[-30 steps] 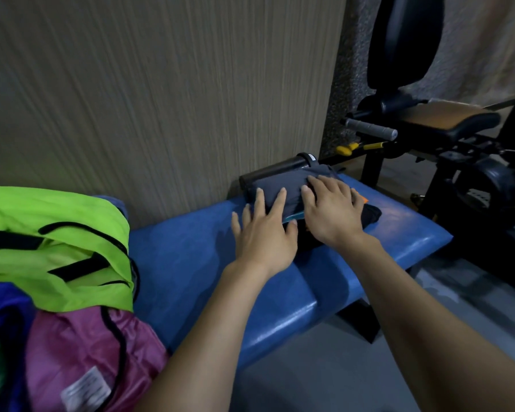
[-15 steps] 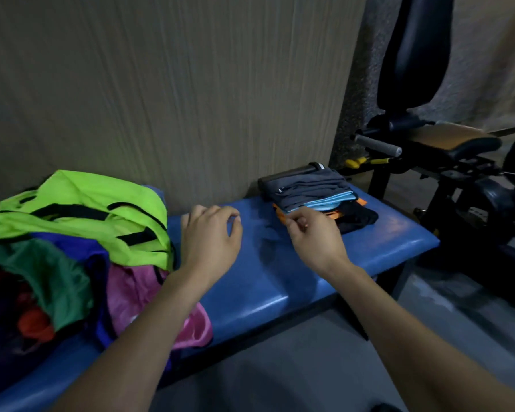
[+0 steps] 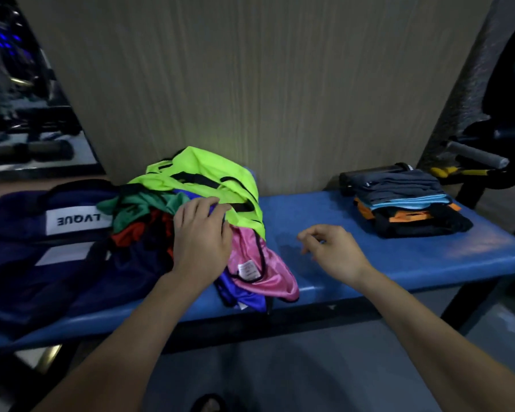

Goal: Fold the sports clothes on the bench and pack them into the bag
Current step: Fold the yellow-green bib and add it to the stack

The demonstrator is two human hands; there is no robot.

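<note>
A blue padded bench (image 3: 399, 254) runs across the head view. A loose pile of sports clothes lies left of its centre: a neon green vest (image 3: 202, 171) on top, then green (image 3: 137, 206), red (image 3: 128, 233), pink (image 3: 259, 263) and blue (image 3: 244, 295) pieces. My left hand (image 3: 199, 236) rests on the pile, fingertips touching the neon green vest. My right hand (image 3: 333, 251) hovers over bare bench with loosely curled fingers, holding nothing. A folded stack (image 3: 405, 203) of grey, light blue, orange and black clothes sits at the bench's right end. A dark navy bag (image 3: 27, 263) lies at the left end.
A wood-grain wall panel (image 3: 280, 99) stands right behind the bench. A black cylinder (image 3: 369, 171) lies behind the folded stack. Gym machine parts (image 3: 488, 156) stand at the far right, and a mirror (image 3: 27, 114) at the far left. Grey floor lies below.
Both hands have left the folded stack and moved left. My left hand now rests on the loose pile. The view has swung left, bringing the bag into sight.
</note>
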